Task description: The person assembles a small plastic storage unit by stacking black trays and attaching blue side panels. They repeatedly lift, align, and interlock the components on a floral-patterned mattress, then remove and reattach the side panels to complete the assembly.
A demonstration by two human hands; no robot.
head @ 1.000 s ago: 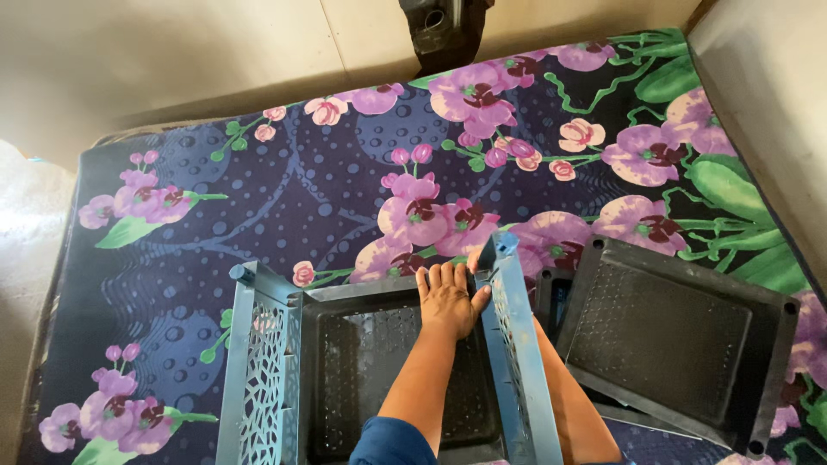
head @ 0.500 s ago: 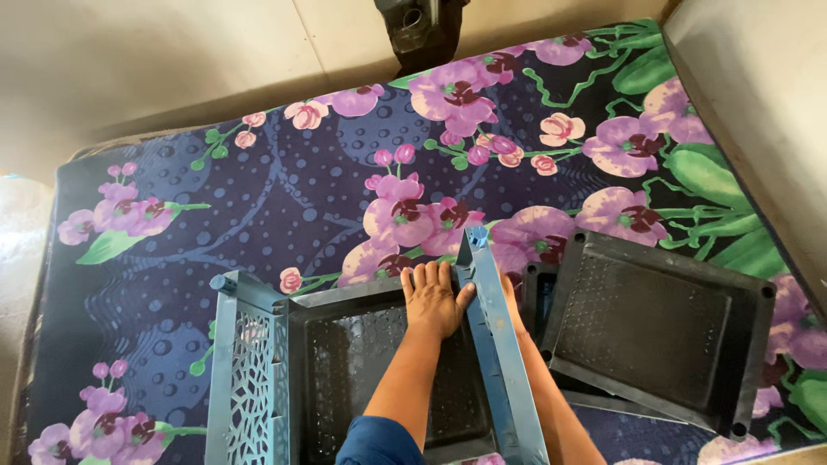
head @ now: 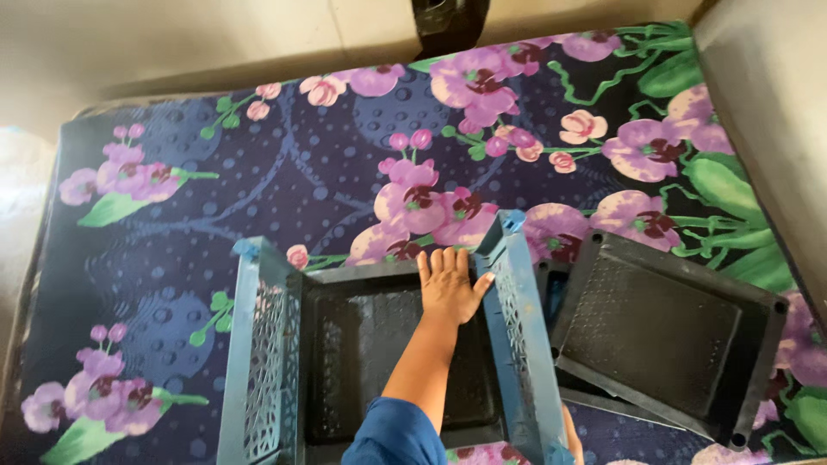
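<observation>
A dark plastic tray panel (head: 379, 344) lies on a bed covered by a navy sheet (head: 215, 198) printed with purple and pink flowers. The panel sits toward the near edge, near the middle of the view, between two upright blue lattice side pieces: the left lattice panel (head: 258, 362) stands at its left edge and the right lattice panel (head: 517, 336) stands at its right edge. One hand (head: 448, 288), on an arm in a blue sleeve, lies flat and spread on the far rim of the tray panel, fingers pointing away, thumb just beside or touching the right lattice panel; it presses with an open palm and grasps nothing. Which of the person's hands this is cannot be told for certain; it looks like the left. A sliver of the other arm shows at the near edge behind the right lattice panel, and its hand is hidden, so its grip cannot be told. Just to the right, a second dark tray panel (head: 663, 331) lies tilted on the sheet. A dark object (head: 448, 21) stands at the far edge of the bed.
</observation>
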